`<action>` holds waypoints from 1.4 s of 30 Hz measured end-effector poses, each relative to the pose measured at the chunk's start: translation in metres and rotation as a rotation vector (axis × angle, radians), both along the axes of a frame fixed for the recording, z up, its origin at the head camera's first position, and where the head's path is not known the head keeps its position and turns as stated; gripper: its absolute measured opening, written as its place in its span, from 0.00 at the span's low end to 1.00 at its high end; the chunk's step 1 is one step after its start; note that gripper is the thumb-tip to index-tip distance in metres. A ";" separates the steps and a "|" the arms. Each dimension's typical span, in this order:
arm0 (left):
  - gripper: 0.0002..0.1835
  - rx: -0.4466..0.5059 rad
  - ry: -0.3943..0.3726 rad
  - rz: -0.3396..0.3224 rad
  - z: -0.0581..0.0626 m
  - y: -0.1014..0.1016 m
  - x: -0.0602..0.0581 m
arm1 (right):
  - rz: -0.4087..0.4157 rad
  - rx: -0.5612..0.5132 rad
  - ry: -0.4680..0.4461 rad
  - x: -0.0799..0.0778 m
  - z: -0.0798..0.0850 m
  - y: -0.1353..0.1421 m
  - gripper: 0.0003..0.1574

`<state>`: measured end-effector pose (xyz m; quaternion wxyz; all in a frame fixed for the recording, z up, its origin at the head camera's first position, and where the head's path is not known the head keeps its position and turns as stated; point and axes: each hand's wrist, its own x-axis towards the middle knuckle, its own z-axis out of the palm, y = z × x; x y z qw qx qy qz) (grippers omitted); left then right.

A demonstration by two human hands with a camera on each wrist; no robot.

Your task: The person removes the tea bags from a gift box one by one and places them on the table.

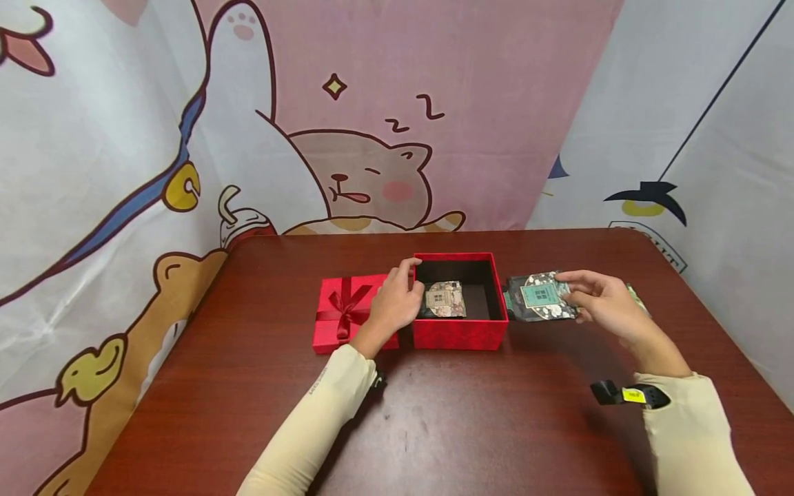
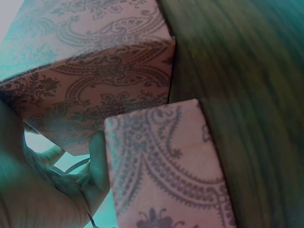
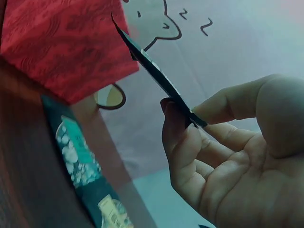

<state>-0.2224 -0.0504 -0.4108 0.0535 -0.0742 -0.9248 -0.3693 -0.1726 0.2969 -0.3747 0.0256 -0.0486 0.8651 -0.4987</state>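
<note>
My right hand (image 1: pixel 604 303) pinches a dark flat packet (image 1: pixel 540 296) with a green label and pale floral print, just right of the red gift box (image 1: pixel 459 335). Seen edge-on in the right wrist view, the held packet (image 3: pixel 154 71) tilts between thumb and fingers. My left hand (image 1: pixel 398 297) grips the left wall of the box, with fingertips at the rim. Inside the box, toward its left, lies another packet (image 1: pixel 444 299) with a cream label. The left wrist view shows the left hand (image 2: pixel 52 185) between the patterned box (image 2: pixel 118 80) and the box lid (image 2: pixel 166 166).
Left of the box rests the red lid (image 1: pixel 329 303) with a ribbon bow (image 1: pixel 344 311). More dark packets (image 3: pixel 78 152) lie on the table right of the box, partly hidden by the right hand in the head view. A cartoon-printed curtain (image 1: pixel 496 103) hangs behind the brown table (image 1: pixel 465 413).
</note>
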 end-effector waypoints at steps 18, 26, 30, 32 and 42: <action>0.25 -0.006 -0.001 0.022 0.002 0.001 0.000 | 0.061 0.004 -0.108 0.002 -0.034 0.002 0.28; 0.24 -0.017 -0.006 0.018 0.001 0.002 0.000 | 0.120 -0.030 -0.125 0.006 -0.047 -0.001 0.27; 0.25 -0.009 -0.004 0.017 0.001 0.002 0.001 | 0.137 -0.035 -0.136 0.006 -0.049 -0.003 0.27; 0.25 -0.004 0.000 0.015 0.001 0.003 0.001 | 0.145 -0.034 -0.136 0.006 -0.050 -0.004 0.26; 0.25 -0.004 -0.003 0.021 0.001 0.002 0.000 | 0.154 0.053 -0.088 0.006 -0.052 -0.006 0.28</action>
